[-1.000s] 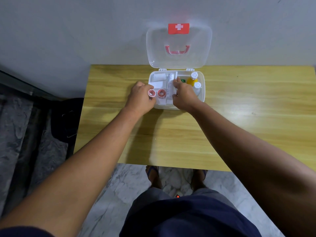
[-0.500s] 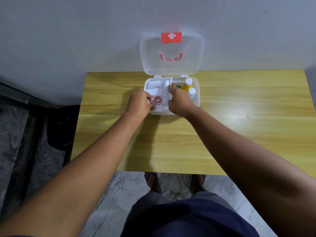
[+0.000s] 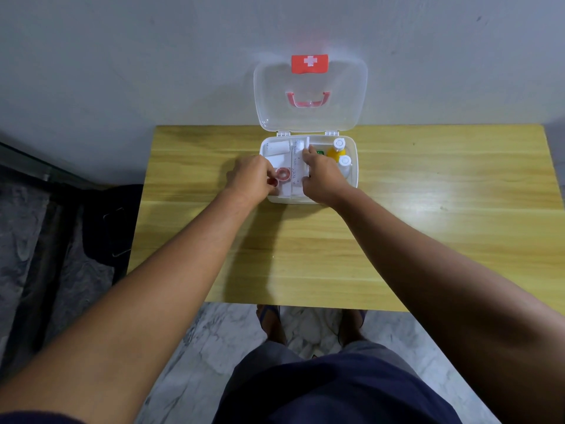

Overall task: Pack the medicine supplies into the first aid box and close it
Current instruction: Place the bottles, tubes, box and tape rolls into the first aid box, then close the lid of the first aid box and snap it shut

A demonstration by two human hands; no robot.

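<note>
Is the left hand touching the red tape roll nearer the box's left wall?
Touching. The head view shows the left hand with fingertips curled over the red tape roll, covering part of it, no gap.

The translucent white plastic first aid box sits open at the far edge of the bench, its clear lid upright. Inside lie a white bandage roll far left, a red-cored tape roll near left, a long white packet in the centre, and a yellow bottle on the right.

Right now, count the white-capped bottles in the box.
2: the yellow bottle stands at the back right of the first aid box, the white bottle just in front of it. The right hand may hide others.
</note>
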